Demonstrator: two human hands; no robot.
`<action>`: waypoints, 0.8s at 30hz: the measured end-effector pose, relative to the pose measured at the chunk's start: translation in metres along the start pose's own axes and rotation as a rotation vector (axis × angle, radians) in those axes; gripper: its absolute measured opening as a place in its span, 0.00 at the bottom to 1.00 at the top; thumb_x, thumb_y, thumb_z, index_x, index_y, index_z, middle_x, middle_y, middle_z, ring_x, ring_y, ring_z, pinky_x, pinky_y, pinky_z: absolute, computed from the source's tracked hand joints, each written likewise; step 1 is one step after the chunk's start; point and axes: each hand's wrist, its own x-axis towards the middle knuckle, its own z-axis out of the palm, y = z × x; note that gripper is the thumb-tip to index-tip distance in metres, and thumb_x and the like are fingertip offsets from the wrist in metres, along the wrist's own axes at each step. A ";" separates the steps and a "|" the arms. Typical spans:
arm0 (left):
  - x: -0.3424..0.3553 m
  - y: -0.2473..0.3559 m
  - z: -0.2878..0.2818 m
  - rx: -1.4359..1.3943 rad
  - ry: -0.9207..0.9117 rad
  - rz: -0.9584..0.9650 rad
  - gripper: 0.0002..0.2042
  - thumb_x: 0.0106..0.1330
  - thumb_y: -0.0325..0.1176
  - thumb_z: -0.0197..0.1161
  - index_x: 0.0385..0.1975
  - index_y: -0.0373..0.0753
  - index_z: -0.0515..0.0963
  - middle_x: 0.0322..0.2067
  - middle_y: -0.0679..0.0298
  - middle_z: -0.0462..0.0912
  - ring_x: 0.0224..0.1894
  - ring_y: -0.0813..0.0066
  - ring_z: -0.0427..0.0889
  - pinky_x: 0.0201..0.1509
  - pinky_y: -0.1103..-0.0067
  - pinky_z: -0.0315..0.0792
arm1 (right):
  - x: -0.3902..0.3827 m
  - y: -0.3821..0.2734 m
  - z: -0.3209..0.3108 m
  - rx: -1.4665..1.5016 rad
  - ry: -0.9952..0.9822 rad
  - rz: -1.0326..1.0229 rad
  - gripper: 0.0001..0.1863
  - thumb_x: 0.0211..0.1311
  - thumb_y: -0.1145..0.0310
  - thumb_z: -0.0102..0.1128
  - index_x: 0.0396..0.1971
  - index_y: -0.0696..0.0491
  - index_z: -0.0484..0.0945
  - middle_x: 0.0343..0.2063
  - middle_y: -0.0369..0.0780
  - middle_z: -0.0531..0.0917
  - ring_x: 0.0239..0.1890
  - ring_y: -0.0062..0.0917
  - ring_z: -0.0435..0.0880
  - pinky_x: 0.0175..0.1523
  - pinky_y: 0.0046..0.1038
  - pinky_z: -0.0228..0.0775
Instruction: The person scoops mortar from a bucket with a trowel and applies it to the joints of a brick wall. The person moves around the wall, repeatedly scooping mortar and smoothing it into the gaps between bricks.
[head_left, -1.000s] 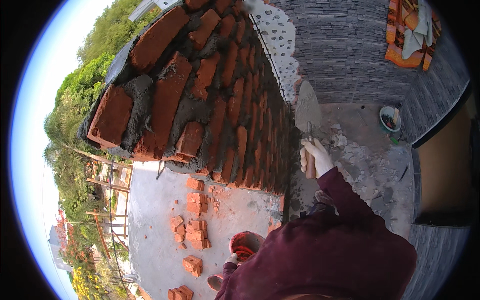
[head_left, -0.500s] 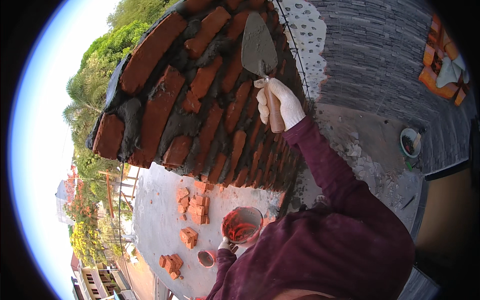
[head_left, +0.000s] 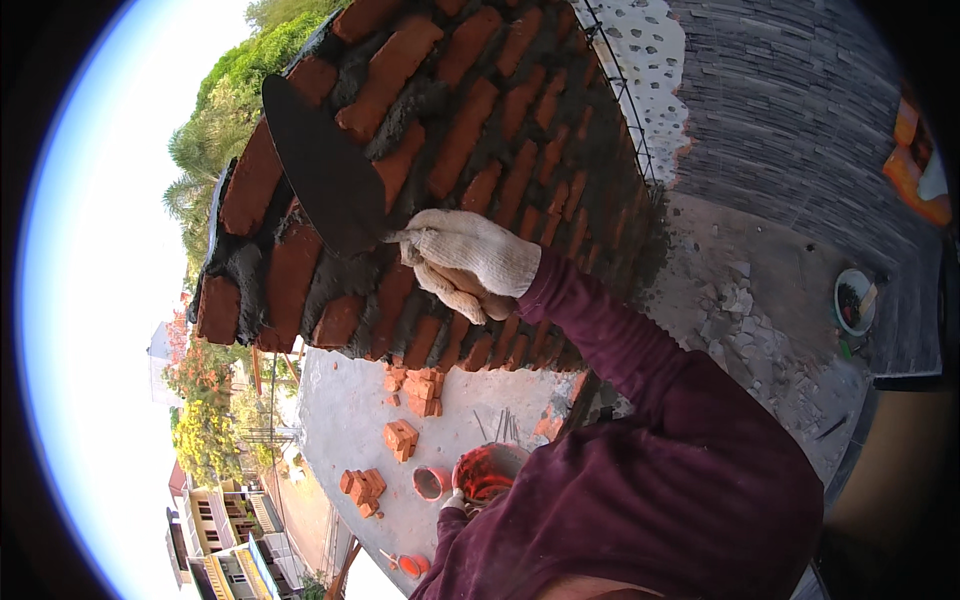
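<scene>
A white-gloved hand, my right hand, grips a trowel by its handle; the dark blade is raised over the rough brickwork, where red bricks alternate with wet grey mortar. My maroon sleeve runs up to it from the lower right. Low in the view my left hand, also gloved and partly hidden, is closed on the rim of a red-stained bucket. Whether the blade touches the bricks I cannot tell.
Small brick piles and a smaller red container lie on the concrete slab below. Rebar edges the brickwork. At the right are broken rubble, a white basin, a grey tiled wall and orange cloth.
The trowel has swept up and leftward from the right of the brickwork to over its left part, its blade now turned leftward. The view has shifted; my left hand still holds the bucket.
</scene>
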 end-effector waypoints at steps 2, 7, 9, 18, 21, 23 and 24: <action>-0.006 -0.012 -0.004 0.272 -0.018 0.107 0.33 0.76 0.61 0.42 0.56 0.35 0.78 0.49 0.51 0.84 0.53 0.56 0.81 0.53 0.63 0.76 | -0.001 -0.002 -0.004 0.083 -0.021 0.007 0.17 0.76 0.58 0.50 0.43 0.60 0.70 0.21 0.40 0.76 0.08 0.20 0.74 0.10 0.21 0.70; -0.019 -0.014 -0.006 0.459 -0.071 0.298 0.28 0.76 0.60 0.43 0.55 0.42 0.75 0.45 0.53 0.85 0.47 0.50 0.83 0.49 0.59 0.78 | 0.000 0.021 -0.058 0.330 0.047 -0.002 0.17 0.77 0.57 0.49 0.42 0.59 0.71 0.20 0.38 0.76 0.08 0.20 0.74 0.10 0.22 0.68; -0.029 -0.025 -0.004 0.204 -0.064 0.129 0.28 0.76 0.60 0.44 0.55 0.42 0.75 0.45 0.53 0.85 0.46 0.50 0.83 0.48 0.59 0.78 | -0.005 0.034 -0.045 0.073 0.119 -0.143 0.17 0.77 0.57 0.49 0.42 0.58 0.71 0.19 0.37 0.76 0.09 0.19 0.73 0.12 0.21 0.67; -0.057 0.007 0.008 -0.572 -0.063 -0.170 0.27 0.75 0.60 0.45 0.54 0.42 0.75 0.44 0.54 0.85 0.45 0.50 0.83 0.46 0.58 0.78 | -0.007 0.010 -0.039 -0.035 0.148 0.030 0.13 0.78 0.63 0.45 0.37 0.58 0.70 0.18 0.36 0.74 0.08 0.16 0.68 0.12 0.20 0.62; -0.069 -0.002 0.008 -0.626 -0.061 -0.215 0.27 0.75 0.60 0.46 0.53 0.42 0.75 0.44 0.54 0.85 0.44 0.50 0.83 0.46 0.57 0.78 | -0.015 0.018 -0.006 -0.229 0.120 -0.021 0.10 0.77 0.65 0.48 0.39 0.57 0.71 0.18 0.34 0.73 0.10 0.14 0.68 0.15 0.19 0.62; -0.069 -0.004 0.008 -0.658 -0.058 -0.229 0.27 0.75 0.60 0.46 0.53 0.42 0.75 0.44 0.55 0.85 0.44 0.50 0.83 0.45 0.57 0.78 | -0.008 0.015 0.002 -0.190 0.075 0.013 0.10 0.77 0.65 0.49 0.39 0.57 0.72 0.18 0.33 0.72 0.11 0.14 0.68 0.16 0.19 0.63; -0.073 -0.010 0.009 -0.669 -0.056 -0.242 0.26 0.75 0.60 0.46 0.53 0.42 0.75 0.44 0.55 0.85 0.44 0.50 0.83 0.45 0.57 0.78 | -0.003 0.013 0.000 -0.200 0.102 0.035 0.11 0.77 0.64 0.48 0.39 0.57 0.72 0.18 0.33 0.72 0.11 0.14 0.68 0.16 0.19 0.63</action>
